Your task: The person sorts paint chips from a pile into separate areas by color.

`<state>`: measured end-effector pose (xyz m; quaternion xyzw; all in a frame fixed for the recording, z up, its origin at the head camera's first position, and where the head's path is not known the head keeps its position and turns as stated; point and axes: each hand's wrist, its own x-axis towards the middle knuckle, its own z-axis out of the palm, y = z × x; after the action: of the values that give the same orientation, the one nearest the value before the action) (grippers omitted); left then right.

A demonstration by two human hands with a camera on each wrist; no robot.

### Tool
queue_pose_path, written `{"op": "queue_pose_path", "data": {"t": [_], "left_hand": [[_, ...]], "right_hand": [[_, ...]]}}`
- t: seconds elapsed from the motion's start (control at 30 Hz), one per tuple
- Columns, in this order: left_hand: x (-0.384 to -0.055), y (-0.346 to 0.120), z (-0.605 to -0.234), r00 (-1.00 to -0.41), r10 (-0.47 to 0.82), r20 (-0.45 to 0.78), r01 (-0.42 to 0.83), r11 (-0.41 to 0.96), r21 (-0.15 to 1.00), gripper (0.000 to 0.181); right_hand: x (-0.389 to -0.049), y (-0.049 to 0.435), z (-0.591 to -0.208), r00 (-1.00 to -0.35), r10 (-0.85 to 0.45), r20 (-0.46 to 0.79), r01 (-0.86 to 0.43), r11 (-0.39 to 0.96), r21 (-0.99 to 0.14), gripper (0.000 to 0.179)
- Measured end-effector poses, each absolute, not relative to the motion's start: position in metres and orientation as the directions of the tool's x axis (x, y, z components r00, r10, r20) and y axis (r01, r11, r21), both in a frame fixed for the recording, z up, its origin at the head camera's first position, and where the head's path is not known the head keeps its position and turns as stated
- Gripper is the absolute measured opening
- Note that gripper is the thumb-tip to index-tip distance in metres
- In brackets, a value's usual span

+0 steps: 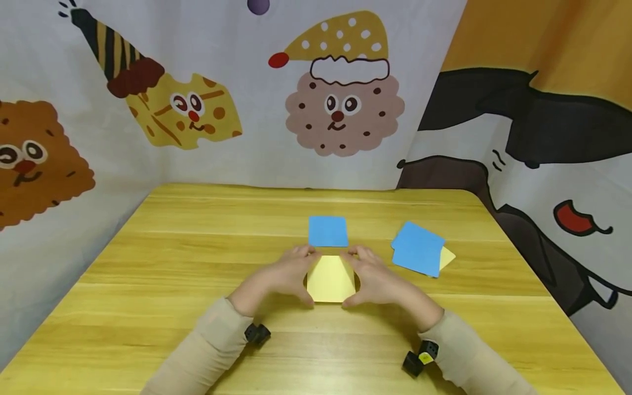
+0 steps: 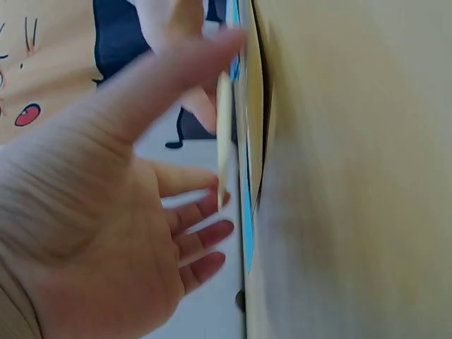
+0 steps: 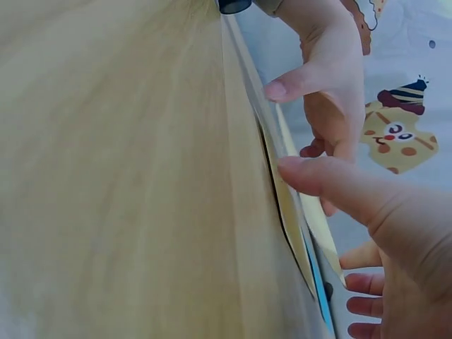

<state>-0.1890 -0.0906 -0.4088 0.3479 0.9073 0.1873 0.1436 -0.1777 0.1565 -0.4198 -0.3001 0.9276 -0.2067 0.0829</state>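
Note:
A yellow paper sheet (image 1: 331,281) lies between my two hands, above the table. My left hand (image 1: 291,274) holds its left side, thumb at the near corner and fingers by the far corner. My right hand (image 1: 377,277) holds the right side the same way. In the left wrist view the sheet (image 2: 224,134) appears edge-on between thumb and fingers; the thumb is blurred. Under the held sheet (image 3: 321,233), the right wrist view shows another yellow sheet (image 3: 286,201) with a raised edge. A blue paper square (image 1: 328,231) lies just beyond my hands.
On the right, a blue sheet (image 1: 418,250) overlaps other paper, with a yellow corner (image 1: 446,257) poking out. The wooden table (image 1: 197,236) ends at a printed cloth (image 1: 261,159) behind it. Small black devices (image 1: 258,334) sit at both wrists.

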Motion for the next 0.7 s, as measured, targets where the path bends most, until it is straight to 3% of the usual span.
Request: {"op": "queue_pose_path", "data": {"t": [0.33,0.7], "left_hand": [[-0.189,-0.082,-0.410,-0.737,0.646,-0.198,0.533,0.736,0.417,0.110],[-0.189,-0.076,-0.407,-0.745,0.620,-0.247,0.514,0.769,0.380,0.107]], "right_hand": [[-0.184,0.160,-0.426,-0.783,-0.617,-0.082,-0.515,0.717,-0.470,0.110],[-0.188,0.160,-0.427,-0.768,-0.626,-0.134,-0.525,0.736,-0.428,0.108]]}}
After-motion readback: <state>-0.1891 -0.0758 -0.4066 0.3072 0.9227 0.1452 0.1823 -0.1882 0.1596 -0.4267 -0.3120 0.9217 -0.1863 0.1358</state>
